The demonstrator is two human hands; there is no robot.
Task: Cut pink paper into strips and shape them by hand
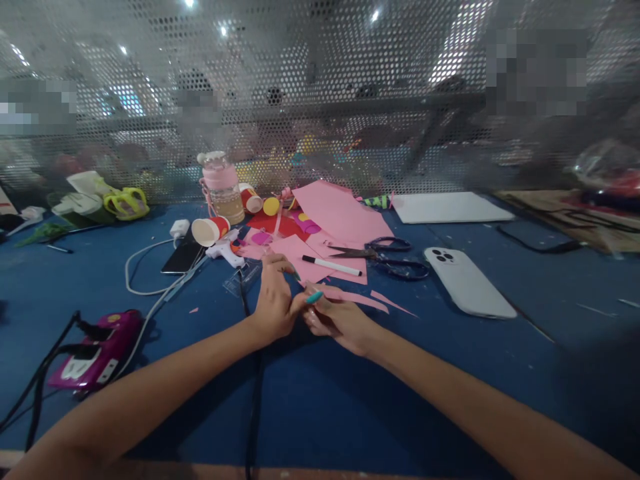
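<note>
The metal scissors [371, 254] had grey blades and dark blue loop handles. Nearer than the scissors, the left hand [275, 297] showed a teal thumbnail [315, 297], and a curved paper strip [361, 299] was plain pink. Left of the scissors were more colours — a slim white marker [332, 265] with a black cap, a boxy magenta-and-white plastic device [121, 330]. Behind the scissors, a small narrow piece [383, 201] bore green and dark stripes. A rectangular smartphone [470, 283] to their right was white with black lenses; the flat tabletop [350, 413] beneath was deep blue.
</note>
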